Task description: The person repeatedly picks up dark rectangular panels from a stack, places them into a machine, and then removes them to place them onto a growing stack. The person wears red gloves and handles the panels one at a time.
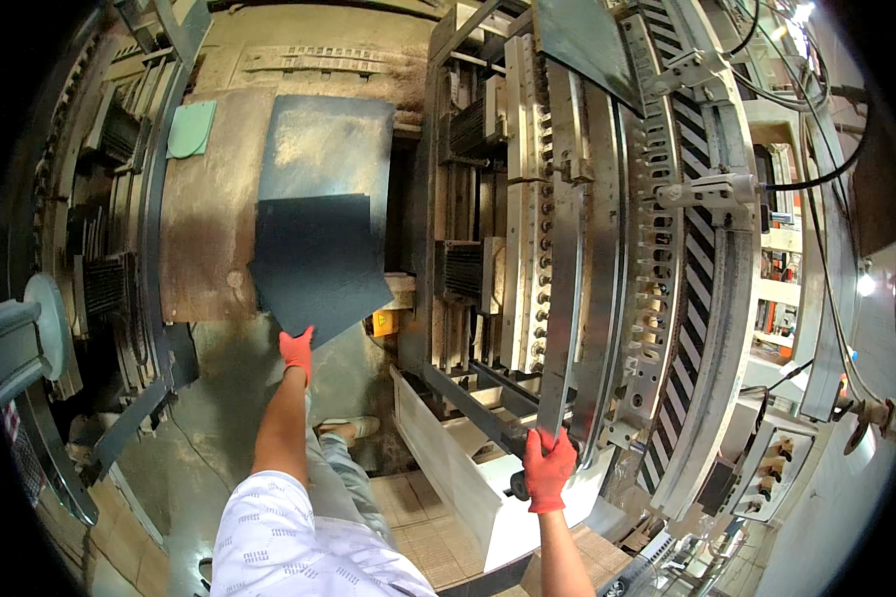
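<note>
My left hand, in a red glove, pinches the near corner of a dark, flat sheet. That sheet lies askew over another dark sheet, and both rest on a larger grey-black panel. My right hand, also red-gloved, is closed around the near end of a long metal bar on the machine to my right. A black knob sits just beside that hand. The fingers' undersides are hidden on both hands.
A brown board lies left of the sheets, with a pale green piece on it. Machine frames stand at the left. Another dark panel leans over the right machine, past a striped rail. A white box-like panel stands below.
</note>
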A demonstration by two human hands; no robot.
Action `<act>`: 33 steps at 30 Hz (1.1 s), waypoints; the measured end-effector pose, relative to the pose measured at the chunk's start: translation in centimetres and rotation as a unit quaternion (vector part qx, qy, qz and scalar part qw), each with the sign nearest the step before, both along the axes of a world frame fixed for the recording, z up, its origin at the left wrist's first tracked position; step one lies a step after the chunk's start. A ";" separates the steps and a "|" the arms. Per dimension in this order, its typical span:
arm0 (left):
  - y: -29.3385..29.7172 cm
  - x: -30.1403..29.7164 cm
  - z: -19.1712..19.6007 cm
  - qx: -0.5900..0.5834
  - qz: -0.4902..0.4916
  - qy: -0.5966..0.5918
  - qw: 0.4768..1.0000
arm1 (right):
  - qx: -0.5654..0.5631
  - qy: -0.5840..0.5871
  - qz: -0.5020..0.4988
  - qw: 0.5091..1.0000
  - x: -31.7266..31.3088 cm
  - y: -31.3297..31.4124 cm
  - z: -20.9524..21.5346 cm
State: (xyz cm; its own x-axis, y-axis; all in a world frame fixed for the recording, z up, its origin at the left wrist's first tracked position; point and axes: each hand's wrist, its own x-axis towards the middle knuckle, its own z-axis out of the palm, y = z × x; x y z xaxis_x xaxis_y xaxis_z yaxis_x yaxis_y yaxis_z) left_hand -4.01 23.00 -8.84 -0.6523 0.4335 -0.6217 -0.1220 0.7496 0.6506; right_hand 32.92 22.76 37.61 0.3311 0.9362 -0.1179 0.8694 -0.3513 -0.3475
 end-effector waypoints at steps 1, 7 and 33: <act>-1.0 -1.7 -1.9 0.111 0.024 -0.078 0.990 | -0.005 -0.005 0.003 1.000 0.5 -0.2 -0.2; -0.6 -4.4 -0.1 0.088 0.016 -0.067 0.994 | 0.032 0.021 0.012 0.999 -0.4 -0.2 0.5; 7.1 7.5 43.5 0.283 -0.182 -0.441 0.832 | 0.039 0.007 -0.010 0.999 1.6 -2.0 0.4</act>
State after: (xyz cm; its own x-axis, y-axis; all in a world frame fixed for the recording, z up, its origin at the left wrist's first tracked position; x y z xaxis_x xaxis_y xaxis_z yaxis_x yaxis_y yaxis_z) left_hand 3.51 30.09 34.68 0.1877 0.8884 -0.4189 -0.5709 0.4457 0.6895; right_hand 34.54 20.77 38.00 0.3477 0.9363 -0.0492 0.8575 -0.3388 -0.3872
